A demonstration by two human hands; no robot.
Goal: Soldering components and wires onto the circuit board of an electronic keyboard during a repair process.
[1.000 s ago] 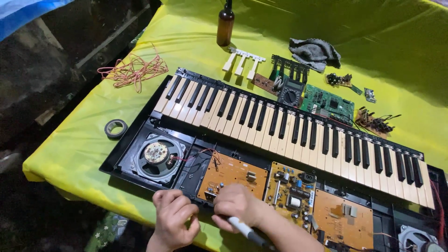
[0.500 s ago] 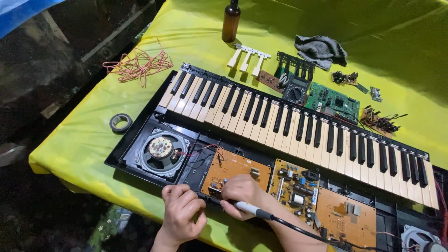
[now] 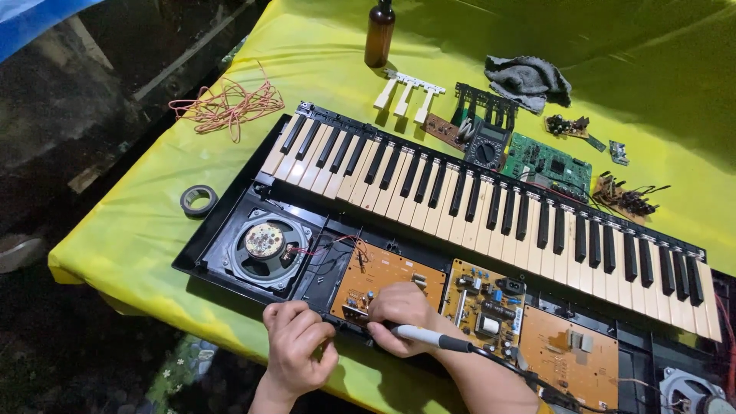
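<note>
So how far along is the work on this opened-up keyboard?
Done: the keyboard has its cover off, baring the speaker and three brown circuit boards; loose white keys, a green board and a multimeter lie behind it.

In hand: the right hand holds a soldering iron at the left brown board; the left hand rests at the case edge.

Left: everything is still unassembled.

Left hand (image 3: 297, 345) curled loosely; right hand (image 3: 402, 316) closed in a pen-style grip.
</note>
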